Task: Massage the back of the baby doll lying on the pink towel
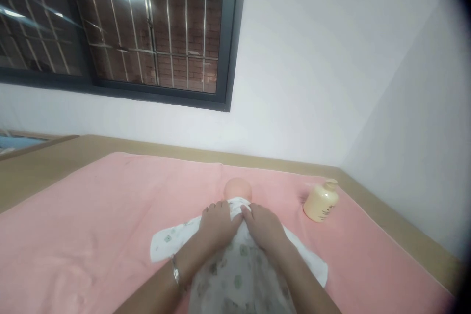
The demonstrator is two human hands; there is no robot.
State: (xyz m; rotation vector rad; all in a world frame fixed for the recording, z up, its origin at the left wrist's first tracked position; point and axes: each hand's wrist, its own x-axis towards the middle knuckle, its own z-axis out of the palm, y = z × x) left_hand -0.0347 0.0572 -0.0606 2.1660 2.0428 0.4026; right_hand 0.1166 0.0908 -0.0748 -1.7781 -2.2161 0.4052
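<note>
1. While both forearms reach forward from the near edge of the view, the left hand (219,223) and the right hand (263,225) lie side by side on the upper front of a white printed garment (238,279), just below its collar
2. Both hands are bent over the cloth, their thumbs angled inward and nearly meeting at the middle; whether the fingers pinch the fabric or only press on it, I cannot tell
3. The garment lies on a pink sheet (110,206), its left sleeve (169,241) and right sleeve (312,261) spread out to either side, and its lower part runs toward the person and out of view; small green and grey motifs dot the white
4. Directly beyond the collar shows the smooth, rounded head of a doll (237,189), lying on the sheet
5. Near the right sleeve, a little farther from the person, a cream-yellow pump bottle (319,204) rests on the sheet, its dark lettering too small to read
6. A silvery bracelet (175,270) circles the left wrist
7. Beneath the sheet, a tan counter (55,164) shows along the far, left and right edges
8. Behind it rises a white wall (312,59) with a dark-framed, barred window (176,34) at the upper left
</note>
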